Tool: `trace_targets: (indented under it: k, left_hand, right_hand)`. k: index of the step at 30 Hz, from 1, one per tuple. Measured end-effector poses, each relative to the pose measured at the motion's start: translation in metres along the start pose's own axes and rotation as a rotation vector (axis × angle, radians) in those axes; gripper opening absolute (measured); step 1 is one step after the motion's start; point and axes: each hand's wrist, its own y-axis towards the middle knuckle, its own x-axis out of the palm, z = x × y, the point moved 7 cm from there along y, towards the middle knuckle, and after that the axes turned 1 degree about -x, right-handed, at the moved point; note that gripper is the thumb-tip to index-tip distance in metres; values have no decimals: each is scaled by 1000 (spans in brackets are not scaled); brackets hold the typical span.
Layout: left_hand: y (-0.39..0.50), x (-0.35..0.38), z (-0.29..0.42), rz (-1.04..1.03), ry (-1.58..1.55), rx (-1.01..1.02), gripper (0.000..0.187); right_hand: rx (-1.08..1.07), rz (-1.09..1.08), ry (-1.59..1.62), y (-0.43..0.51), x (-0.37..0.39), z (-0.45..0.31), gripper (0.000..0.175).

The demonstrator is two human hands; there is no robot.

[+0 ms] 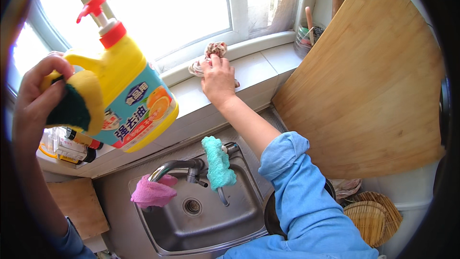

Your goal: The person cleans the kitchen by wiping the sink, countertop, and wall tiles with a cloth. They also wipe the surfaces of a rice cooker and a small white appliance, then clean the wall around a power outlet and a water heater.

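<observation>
My left hand is raised at the left, closed around the handle of a yellow pump bottle of dish soap. Pinched in the same hand is a yellow sponge with a dark green scouring side. The bottle has a red pump head and tilts above the tiled sill. On that sill my right hand presses a crumpled, patterned cloth with its fingers. Part of the cloth is hidden under the hand.
Below lies a steel sink. A pink cloth drapes its faucet; a turquoise cloth hangs on a second spout. A large wooden board leans at right beside a jar. Boxes stand on the left sill.
</observation>
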Motion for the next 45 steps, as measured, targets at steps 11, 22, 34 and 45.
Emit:
trace_targets:
  k: [11,22,34,45]
  left_hand:
    - [-26,-28,-34,27,168,-83,9]
    - [-53,-45,-6,35,203,-163,13]
    - [-56,-51,-50,73,166,-142,14]
    - [-41,-31,-45,20,114,-111,14]
  right_hand:
    - [-560,-389,128,-31,19,-77,30]
    - [515,-301,-409,33,-43,201,31]
    - [-227,-494,-142,-4,40,-54,21]
    - [-485,-488,185,-21,34,-86,33]
